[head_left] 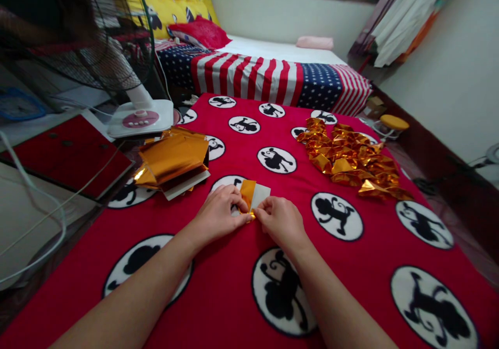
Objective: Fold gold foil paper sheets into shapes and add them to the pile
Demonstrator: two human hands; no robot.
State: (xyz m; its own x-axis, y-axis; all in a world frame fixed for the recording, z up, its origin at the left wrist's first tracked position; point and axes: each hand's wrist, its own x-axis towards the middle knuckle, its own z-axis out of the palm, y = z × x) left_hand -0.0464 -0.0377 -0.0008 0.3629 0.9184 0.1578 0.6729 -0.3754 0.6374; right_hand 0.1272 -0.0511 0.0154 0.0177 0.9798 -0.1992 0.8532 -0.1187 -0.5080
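Observation:
Both hands meet over one small piece of gold foil paper [248, 188], gold on part of its face and pale grey on the rest. My left hand [223, 207] pinches its lower left edge between thumb and fingers. At the lower right edge, my right hand [281, 220] is closed on the same paper. A shiny gold fold shows between the two thumbs. To the left lies a stack of flat gold foil sheets [175, 156] with pale undersides. A pile of folded gold foil pieces [345, 156] spreads over the right side of the red cloth [241, 255].
A fan with a white base [163, 115] stands at the back left, beside a dark red panel [66, 156] and loose white cables. Beyond the cloth is a bed with a striped and starred cover [249, 76]. A yellow stool [393, 122] is at right.

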